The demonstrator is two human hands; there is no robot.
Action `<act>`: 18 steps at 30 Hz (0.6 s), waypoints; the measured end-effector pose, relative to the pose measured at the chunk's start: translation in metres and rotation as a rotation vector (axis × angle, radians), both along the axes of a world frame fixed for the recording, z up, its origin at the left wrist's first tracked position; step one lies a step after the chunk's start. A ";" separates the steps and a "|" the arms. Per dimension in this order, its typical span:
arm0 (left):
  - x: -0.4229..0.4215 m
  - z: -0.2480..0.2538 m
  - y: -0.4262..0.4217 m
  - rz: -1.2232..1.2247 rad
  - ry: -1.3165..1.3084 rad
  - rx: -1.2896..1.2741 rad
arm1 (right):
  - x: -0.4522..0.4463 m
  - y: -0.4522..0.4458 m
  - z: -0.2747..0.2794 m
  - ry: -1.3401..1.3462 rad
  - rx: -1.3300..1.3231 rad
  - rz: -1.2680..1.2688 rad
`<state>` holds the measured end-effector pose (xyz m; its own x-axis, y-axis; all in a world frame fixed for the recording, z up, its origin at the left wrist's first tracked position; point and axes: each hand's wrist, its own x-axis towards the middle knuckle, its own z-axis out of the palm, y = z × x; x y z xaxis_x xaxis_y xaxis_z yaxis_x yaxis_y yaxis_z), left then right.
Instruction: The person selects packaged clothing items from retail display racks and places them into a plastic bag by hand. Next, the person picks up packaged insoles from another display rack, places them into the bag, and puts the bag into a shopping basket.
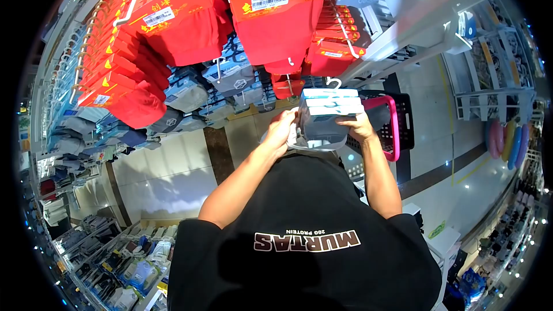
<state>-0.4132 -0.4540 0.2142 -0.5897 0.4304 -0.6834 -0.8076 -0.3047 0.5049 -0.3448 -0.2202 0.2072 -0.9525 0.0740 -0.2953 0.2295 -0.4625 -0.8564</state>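
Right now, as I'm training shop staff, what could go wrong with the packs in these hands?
The grey packs might slip apart, since several are held together between the left hand and right hand. Their white hook sticks up near the hanging red packs and could snag one. The pink-edged basket appears close to the right hand, so it might get bumped.

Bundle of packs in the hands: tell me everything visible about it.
The bundle of packs shows several overlapping white-and-blue header cards, with a white, plastic-looking hook on top and grey, soft-looking fabric below. It is held hook end away from the wearer. The left hand grips its left side, the right hand its right edge. Card print is too small to read.
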 end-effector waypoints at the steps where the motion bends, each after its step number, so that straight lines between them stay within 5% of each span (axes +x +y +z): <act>1: -0.001 0.000 -0.002 0.003 -0.011 0.023 | 0.000 -0.003 -0.002 0.032 0.019 0.021; 8: -0.012 -0.012 -0.008 0.024 -0.123 0.206 | -0.002 -0.022 0.011 0.082 0.300 0.097; 11: -0.014 -0.051 -0.009 0.023 0.066 0.071 | 0.005 -0.030 -0.005 0.092 0.424 0.141; 18: -0.006 -0.024 0.000 0.133 0.398 -0.215 | 0.020 -0.054 -0.027 0.083 0.858 0.118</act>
<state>-0.4196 -0.4544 0.1897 -0.8643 0.2069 -0.4584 -0.4995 -0.2469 0.8304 -0.3244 -0.2740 0.1805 -0.9840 0.1386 -0.1123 0.1569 0.3733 -0.9144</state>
